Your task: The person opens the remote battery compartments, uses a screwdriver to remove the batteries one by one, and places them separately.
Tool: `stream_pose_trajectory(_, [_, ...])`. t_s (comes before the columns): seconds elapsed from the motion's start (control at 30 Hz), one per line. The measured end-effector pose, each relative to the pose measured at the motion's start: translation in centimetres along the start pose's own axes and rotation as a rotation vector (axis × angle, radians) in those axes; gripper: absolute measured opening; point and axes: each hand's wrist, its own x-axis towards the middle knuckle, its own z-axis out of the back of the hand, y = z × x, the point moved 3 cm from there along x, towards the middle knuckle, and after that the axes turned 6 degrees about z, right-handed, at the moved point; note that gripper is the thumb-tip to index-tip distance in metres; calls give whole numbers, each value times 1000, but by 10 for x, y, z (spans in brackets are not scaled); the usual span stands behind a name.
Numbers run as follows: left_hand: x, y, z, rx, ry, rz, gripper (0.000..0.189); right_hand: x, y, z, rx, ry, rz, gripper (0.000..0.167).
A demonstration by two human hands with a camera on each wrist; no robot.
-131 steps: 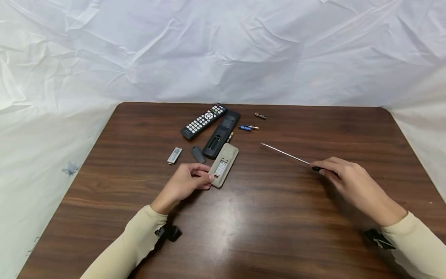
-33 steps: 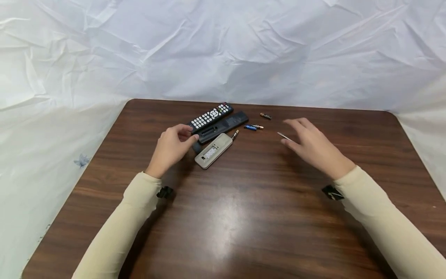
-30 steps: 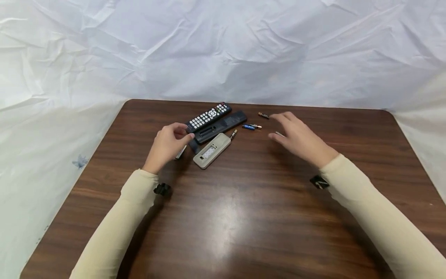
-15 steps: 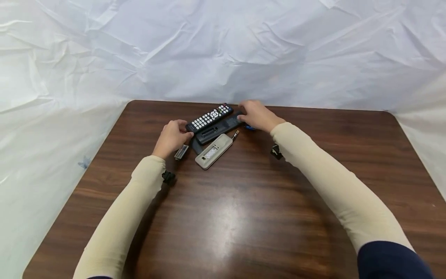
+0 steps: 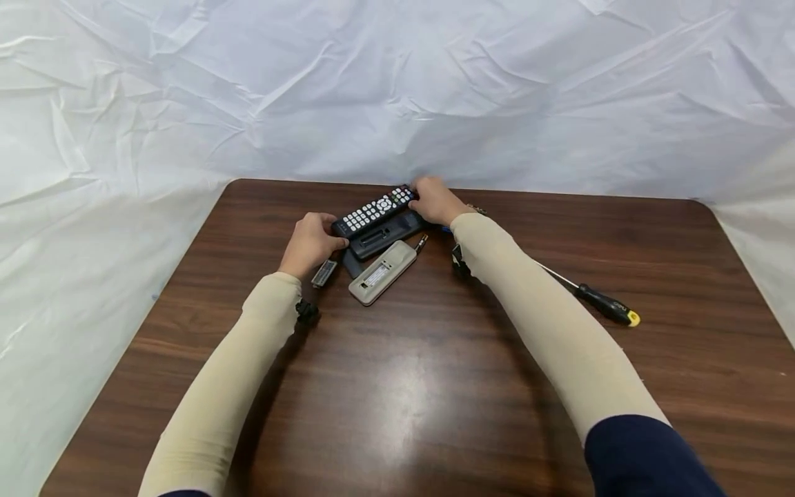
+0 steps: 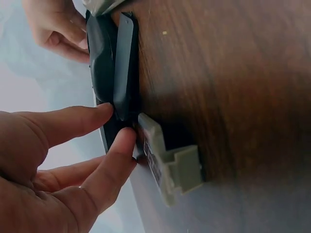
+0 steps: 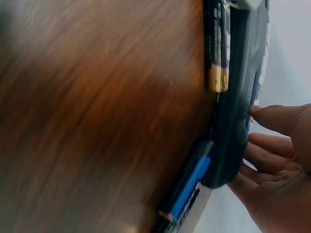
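Note:
A black remote control with white buttons (image 5: 375,210) lies face up at the back of the table, between my two hands. My left hand (image 5: 308,243) holds its near left end, thumb and fingertips close about that end in the left wrist view. At its far right end my right hand (image 5: 437,200) grips with thumb and bent fingers. Right beside it lies a second black remote (image 5: 388,233), back up, its battery slot bare. A beige remote (image 5: 381,273) rests nearer, also back up, with a label in its open compartment.
A dark battery cover (image 5: 352,264) and a small beige cover (image 5: 324,273) lie near my left hand. One battery (image 5: 422,243) sits by the beige remote; a blue battery (image 7: 192,182) is near my right hand. Beyond my right forearm lies a screwdriver (image 5: 605,305).
My right hand has let go of the screwdriver and reached left to the buttoned remote. My left hand has left the beige remote, which now lies turned, for the buttoned remote's near end.

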Motion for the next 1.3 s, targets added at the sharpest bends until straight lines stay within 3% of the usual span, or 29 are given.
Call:
stream_pose_trajectory(0.17, [5,0,0,-8,3,-18,63,1,2,0,11,-1,-15,42])
stream_pose_trajectory(0.33, [8,6,4,-50,2,-29,63,2,6,1,102,-20,-27,34])
stream_pose_trajectory(0.47, [7,8,7,-102,-5,-45,63,-1,9,6,174,-62,-26,33])
stream_pose_trajectory(0.67, [1,3,5,-165,-3,-113,63,-12,8,15,174,-160,-17,34])
stream_pose_trajectory(0.93, [-12,-4,-1,-160,34,-136,63,-38,-4,22,244,-204,-85,39])
stream_pose_trajectory(1.1, [-24,-11,-7,-161,42,-153,64,-60,-11,30,396,-160,-172,53])
stream_pose_trajectory(1.2, [-34,-16,-11,-152,54,-180,64,-79,-15,32,497,-115,-178,61])
stream_pose_trajectory(1.3, [-44,-25,-17,-164,84,-220,64,-100,-19,32,518,-80,-163,66])
